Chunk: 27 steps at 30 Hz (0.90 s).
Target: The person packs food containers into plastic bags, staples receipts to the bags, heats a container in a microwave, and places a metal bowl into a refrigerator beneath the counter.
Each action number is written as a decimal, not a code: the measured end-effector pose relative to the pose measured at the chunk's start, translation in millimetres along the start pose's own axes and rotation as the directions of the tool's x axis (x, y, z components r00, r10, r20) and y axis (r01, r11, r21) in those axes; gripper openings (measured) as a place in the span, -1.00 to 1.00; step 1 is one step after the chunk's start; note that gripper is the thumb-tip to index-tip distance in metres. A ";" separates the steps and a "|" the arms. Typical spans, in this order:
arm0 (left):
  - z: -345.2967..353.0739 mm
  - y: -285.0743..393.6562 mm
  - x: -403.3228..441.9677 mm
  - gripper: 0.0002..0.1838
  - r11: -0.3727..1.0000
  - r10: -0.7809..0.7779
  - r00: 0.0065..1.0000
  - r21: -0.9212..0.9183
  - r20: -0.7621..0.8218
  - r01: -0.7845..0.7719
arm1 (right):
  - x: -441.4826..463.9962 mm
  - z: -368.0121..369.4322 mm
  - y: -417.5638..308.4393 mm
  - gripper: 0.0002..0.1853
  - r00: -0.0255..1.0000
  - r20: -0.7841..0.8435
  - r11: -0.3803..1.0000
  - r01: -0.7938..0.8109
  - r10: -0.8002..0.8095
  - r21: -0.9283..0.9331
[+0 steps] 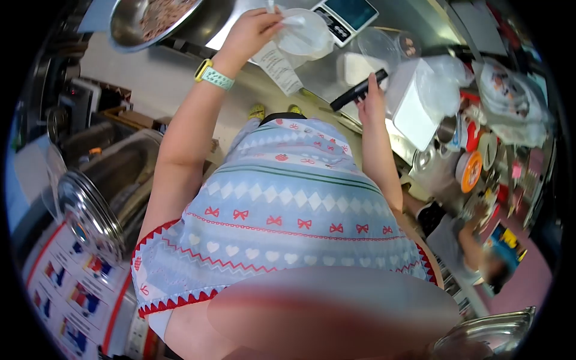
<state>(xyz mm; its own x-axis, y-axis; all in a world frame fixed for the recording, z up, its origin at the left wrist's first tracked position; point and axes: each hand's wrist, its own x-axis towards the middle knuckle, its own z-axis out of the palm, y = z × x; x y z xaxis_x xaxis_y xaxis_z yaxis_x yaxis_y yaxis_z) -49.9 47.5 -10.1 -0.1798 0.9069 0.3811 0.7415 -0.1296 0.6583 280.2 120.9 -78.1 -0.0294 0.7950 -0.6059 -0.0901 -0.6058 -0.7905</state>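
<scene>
We look from the wearer's head, our single wide view facing down and forward, over the near patterned garment (300, 204) to the hands (259, 29) and worktop (312, 75) higher in frame.

Metal bowl (127, 37) cut off at top — paper slip (278, 70) print too small.

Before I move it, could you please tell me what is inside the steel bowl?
The steel bowl holds a heap of pinkish-brown shreds, too blurred to name. The heap hides what lies beneath; the frame crops part.
</scene>
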 end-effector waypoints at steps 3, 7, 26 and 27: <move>2.6 6.0 6.0 -0.77 0.995 0.064 0.998 -0.074 -0.001 -0.064 | 72.9 -14.7 -1.8 -0.38 0.980 -0.054 0.904 0.153 -0.190 -0.399; 5.4 -0.7 6.6 -0.78 0.978 -0.124 0.989 -0.158 0.079 0.135 | 60.9 12.3 -18.9 -0.02 0.844 0.037 0.214 0.177 -0.534 -0.961; -7.8 147.2 1.5 -0.89 0.240 -0.231 0.947 -0.931 0.222 0.276 | -84.4 33.8 57.2 -0.44 0.967 0.244 0.930 -0.018 -0.078 0.367; -9.2 162.9 0.9 -0.89 0.185 -0.137 0.956 -0.941 0.261 0.284 | -97.2 23.1 50.8 -0.44 0.972 0.213 0.921 0.009 -0.099 0.388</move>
<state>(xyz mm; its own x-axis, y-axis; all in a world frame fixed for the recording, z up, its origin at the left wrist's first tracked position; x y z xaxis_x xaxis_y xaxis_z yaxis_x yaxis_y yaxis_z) 64.8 23.5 103.4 -0.1048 0.9890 0.1044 -0.5221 -0.1440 0.8406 255.6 13.5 -57.3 -0.2313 0.8394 -0.4918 -0.4699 -0.5390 -0.6990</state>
